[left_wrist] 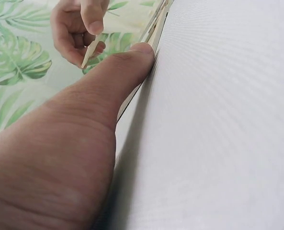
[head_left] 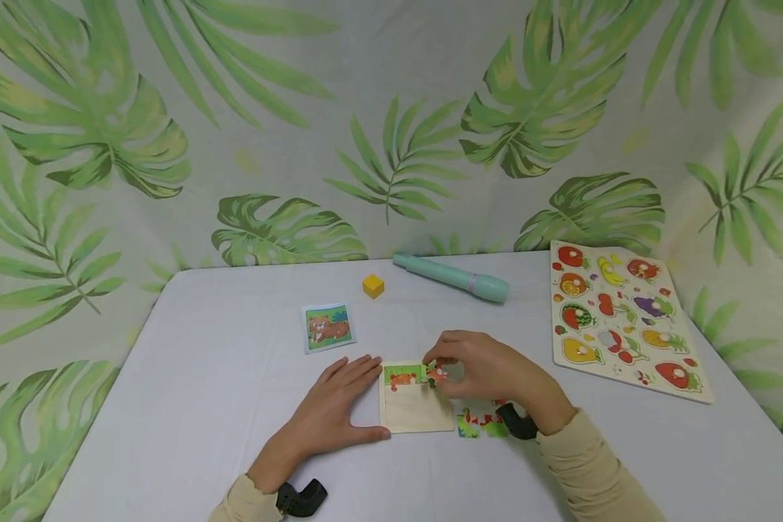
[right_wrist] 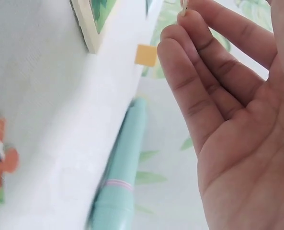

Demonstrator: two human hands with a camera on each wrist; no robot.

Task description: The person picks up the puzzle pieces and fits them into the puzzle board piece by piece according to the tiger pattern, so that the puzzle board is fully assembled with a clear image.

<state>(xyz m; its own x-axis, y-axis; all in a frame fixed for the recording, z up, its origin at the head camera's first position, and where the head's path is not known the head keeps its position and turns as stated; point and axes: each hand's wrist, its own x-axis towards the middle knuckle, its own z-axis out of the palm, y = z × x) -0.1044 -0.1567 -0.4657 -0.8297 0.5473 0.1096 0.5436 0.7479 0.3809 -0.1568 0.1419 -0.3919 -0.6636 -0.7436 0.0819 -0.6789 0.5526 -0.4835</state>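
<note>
From where I stand, the right hand [head_left: 486, 366] pinches a thin, brightly printed wooden puzzle piece [head_left: 436, 374] between thumb and fingers, tilted above the upper right of a pale square wooden tray [head_left: 417, 413]. The left hand [head_left: 333, 406] lies with fingers straight and thumb spread wide, thumb tip at the tray's near left corner, fingertips by its far left one.

Just left of the pinching fingers, a green-and-orange printed section [head_left: 402, 377] sits in the tray; lowering the piece at that slant could catch its edge and lift it. A loose thumb might let the piece spin or drop face down. If the left hand eases off, a push could slide the tray rightwards into the loose printed pieces [head_left: 468, 425] below the right palm, where the black wrist camera [head_left: 517, 422] could also knock them askew
</note>
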